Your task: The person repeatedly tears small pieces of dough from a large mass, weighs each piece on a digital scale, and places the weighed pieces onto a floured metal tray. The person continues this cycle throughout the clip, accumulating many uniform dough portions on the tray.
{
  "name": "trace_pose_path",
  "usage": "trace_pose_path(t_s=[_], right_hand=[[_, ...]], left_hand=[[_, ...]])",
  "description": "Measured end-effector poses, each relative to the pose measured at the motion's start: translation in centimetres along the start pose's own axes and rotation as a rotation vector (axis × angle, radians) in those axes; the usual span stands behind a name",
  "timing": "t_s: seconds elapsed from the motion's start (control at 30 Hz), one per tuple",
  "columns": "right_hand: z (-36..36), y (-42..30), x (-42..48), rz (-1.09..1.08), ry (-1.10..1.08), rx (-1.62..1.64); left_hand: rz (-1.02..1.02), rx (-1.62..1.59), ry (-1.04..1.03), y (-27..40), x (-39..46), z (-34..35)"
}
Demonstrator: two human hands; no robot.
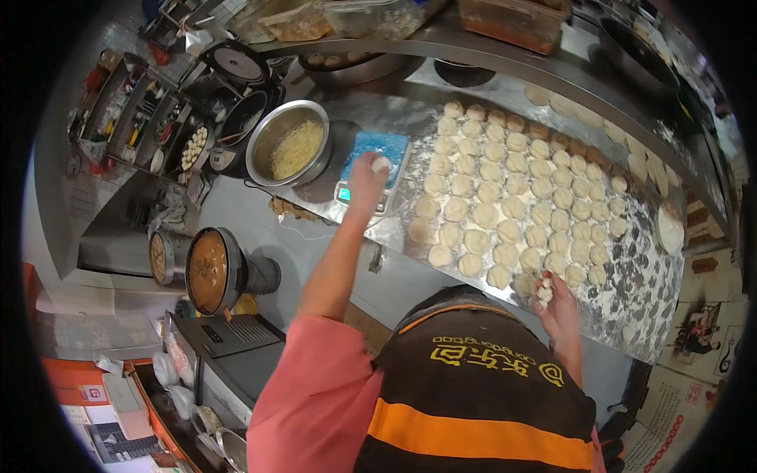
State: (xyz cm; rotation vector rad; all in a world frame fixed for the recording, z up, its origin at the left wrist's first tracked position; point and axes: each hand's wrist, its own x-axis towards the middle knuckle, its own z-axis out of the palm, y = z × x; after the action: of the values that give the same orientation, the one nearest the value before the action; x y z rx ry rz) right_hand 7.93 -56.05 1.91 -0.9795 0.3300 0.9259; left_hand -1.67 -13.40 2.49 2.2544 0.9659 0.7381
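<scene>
My left hand [368, 180] is over a digital kitchen scale [378, 204] with a blue top and a lit display, and its fingers hold a small white dough piece [381, 165]. At the near edge of the steel table, my right hand [556, 304] holds several small dough lumps [544, 293] in its curled fingers. Rows of round, floured dough pieces [511, 207] cover the table between and beyond my hands. A steel bowl [252, 148] with pale yellow shreds stands to the left of the scale.
A steel shelf [437, 48] with plastic tubs runs above the table's far side. An open rice cooker [245, 115] stands beyond the bowl. Lower left are a round pan of brown liquid [208, 272] and a grey-topped appliance [236, 334]. Loose flour lies at the table's right end.
</scene>
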Motion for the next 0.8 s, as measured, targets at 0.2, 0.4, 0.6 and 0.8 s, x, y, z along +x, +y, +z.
trace_pose_path(t_s=[0.2,0.4,0.6,0.8], right_hand=[[10.8,0.9,4.8,0.167,-0.226,0.158],[15.3,0.5,6.2,0.159,-0.319,0.113],[16.8,2.1,6.4,0.163,-0.371,0.126],[16.4,3.4,5.5,0.124,-0.331,0.088]], left_hand=[[0.143,0.301,-0.106,-8.0,5.6,0.0],[0.165,-0.06,-0.144,-2.4,2.2,-1.2],[0.465,-0.318,-0.573,7.4,-8.0,-1.1],[0.332,-0.188,-0.445,8.7,-10.9,0.0]])
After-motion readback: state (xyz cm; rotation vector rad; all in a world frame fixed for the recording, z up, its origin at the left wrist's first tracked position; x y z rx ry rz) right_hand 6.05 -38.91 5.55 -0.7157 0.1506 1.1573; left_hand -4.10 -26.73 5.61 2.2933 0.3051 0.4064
